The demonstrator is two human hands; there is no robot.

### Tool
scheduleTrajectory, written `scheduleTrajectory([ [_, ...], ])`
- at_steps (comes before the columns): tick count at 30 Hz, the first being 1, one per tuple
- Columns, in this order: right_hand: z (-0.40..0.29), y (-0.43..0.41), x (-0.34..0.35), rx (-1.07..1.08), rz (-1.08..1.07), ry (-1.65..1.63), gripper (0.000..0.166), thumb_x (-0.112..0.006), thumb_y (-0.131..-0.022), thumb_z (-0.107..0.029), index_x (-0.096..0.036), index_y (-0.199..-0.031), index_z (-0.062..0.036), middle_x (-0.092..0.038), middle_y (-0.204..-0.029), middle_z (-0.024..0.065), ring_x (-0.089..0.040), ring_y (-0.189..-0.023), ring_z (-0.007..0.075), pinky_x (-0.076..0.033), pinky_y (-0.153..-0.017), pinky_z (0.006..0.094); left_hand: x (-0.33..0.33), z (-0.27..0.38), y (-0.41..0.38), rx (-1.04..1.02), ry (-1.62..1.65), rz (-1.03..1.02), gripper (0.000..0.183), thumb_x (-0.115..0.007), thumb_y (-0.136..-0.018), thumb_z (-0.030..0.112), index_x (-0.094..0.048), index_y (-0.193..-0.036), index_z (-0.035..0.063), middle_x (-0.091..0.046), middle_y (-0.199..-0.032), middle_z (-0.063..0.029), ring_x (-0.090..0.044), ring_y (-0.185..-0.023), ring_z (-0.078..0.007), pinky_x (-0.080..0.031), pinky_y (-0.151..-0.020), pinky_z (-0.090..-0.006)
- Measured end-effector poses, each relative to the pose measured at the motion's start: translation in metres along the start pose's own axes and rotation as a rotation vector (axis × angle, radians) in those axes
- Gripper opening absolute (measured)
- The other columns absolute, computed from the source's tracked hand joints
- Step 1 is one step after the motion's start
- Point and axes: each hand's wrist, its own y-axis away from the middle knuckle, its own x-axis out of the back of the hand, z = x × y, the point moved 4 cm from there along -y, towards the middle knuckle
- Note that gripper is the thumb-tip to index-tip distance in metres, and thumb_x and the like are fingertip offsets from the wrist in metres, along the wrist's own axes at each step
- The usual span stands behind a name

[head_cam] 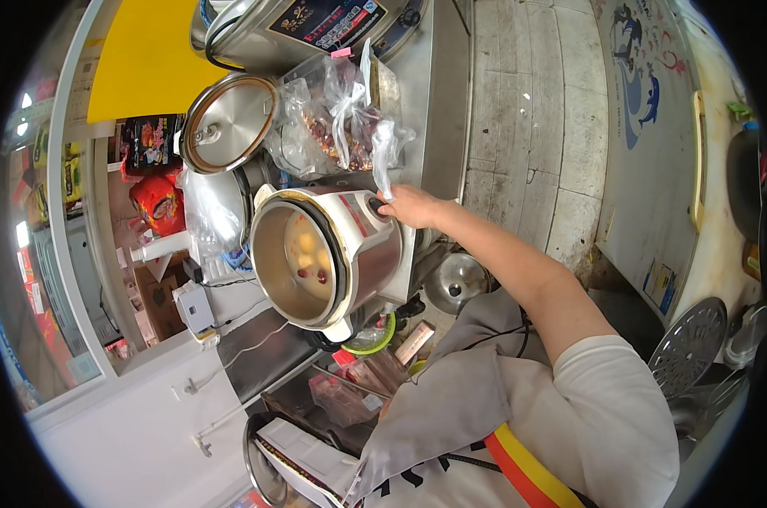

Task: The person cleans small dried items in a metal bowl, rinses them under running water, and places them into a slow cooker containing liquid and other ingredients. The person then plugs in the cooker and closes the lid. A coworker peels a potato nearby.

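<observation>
My right hand reaches to the front of an electric pressure cooker, its fingertips at the dark round dial on the control panel. The twisted end of a clear plastic bag meets those fingers; whether they pinch it is not clear. The cooker stands uncovered. Inside its metal inner pot, pale liquid holds yellowish pieces, red dates and small orange bits. A round metal lid with a brown seal stands tilted beyond the cooker. My left hand is out of view.
Plastic bags of dried food crowd the steel counter near a large electric pot. A metal basin sits low beside me. Packets and a green basket lie below the cooker. A white cabinet borders the floor.
</observation>
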Motion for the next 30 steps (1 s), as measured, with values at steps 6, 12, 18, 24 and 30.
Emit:
scheduleTrajectory([
  [6, -0.013, 0.007, 0.006, 0.124, 0.002, 0.094, 0.026, -0.053, -0.086, -0.022, -0.047, -0.101, -0.0015, -0.052, -0.105, 0.0210, -0.049, -0.101, 0.0370, -0.040, -0.086, 0.0422, -0.004, -0.001, -0.001, -0.006, -0.004, -0.011, 0.040, -0.051, -0.091, 0.022, -0.042, -0.125, 0.0024, -0.056, -0.109, -0.0095, -0.054, -0.095, -0.0175, -0.045, -0.080, -0.0295],
  [12, -0.005, 0.003, 0.001, 0.017, -0.012, 0.064, 0.032, -0.049, -0.089, -0.028, -0.046, -0.108, -0.0016, -0.050, -0.112, 0.0218, -0.047, -0.106, 0.0366, -0.039, -0.089, 0.0419, -0.010, -0.007, 0.003, -0.047, 0.018, -0.024, 0.040, -0.051, -0.091, 0.022, -0.042, -0.126, 0.0025, -0.056, -0.109, -0.0096, -0.054, -0.095, -0.0176, -0.045, -0.081, -0.0296],
  [18, -0.012, 0.013, 0.002, 0.045, 0.029, 0.207, 0.030, -0.048, -0.089, -0.034, -0.045, -0.101, -0.0062, -0.055, -0.097, 0.0190, -0.053, -0.093, 0.0377, -0.041, -0.078, 0.0443, -0.021, -0.007, 0.005, -0.172, 0.065, -0.033, 0.041, -0.051, -0.091, 0.023, -0.042, -0.126, 0.0026, -0.055, -0.110, -0.0098, -0.054, -0.096, -0.0177, -0.045, -0.081, -0.0297],
  [24, 0.025, 0.039, -0.002, 0.017, 0.212, 0.176, 0.032, -0.053, -0.085, -0.032, -0.056, -0.084, -0.0004, -0.059, -0.084, 0.0189, -0.056, -0.080, 0.0353, -0.043, -0.071, 0.0425, -0.019, -0.040, -0.023, -0.352, 0.072, -0.007, 0.038, -0.051, -0.090, 0.021, -0.046, -0.122, 0.0006, -0.057, -0.112, -0.0137, -0.056, -0.100, -0.0210, -0.045, -0.083, -0.0314],
  [30, 0.130, 0.122, -0.002, -0.307, -0.171, 0.747, 0.032, -0.055, -0.083, -0.031, -0.060, -0.088, -0.0003, -0.062, -0.091, 0.0206, -0.059, -0.086, 0.0370, -0.047, -0.074, 0.0436, -0.024, -0.047, -0.022, -0.459, -0.275, 0.076, 0.036, -0.053, -0.087, 0.019, -0.051, -0.117, -0.0004, -0.059, -0.110, -0.0189, -0.057, -0.103, -0.0265, -0.045, -0.086, -0.0344],
])
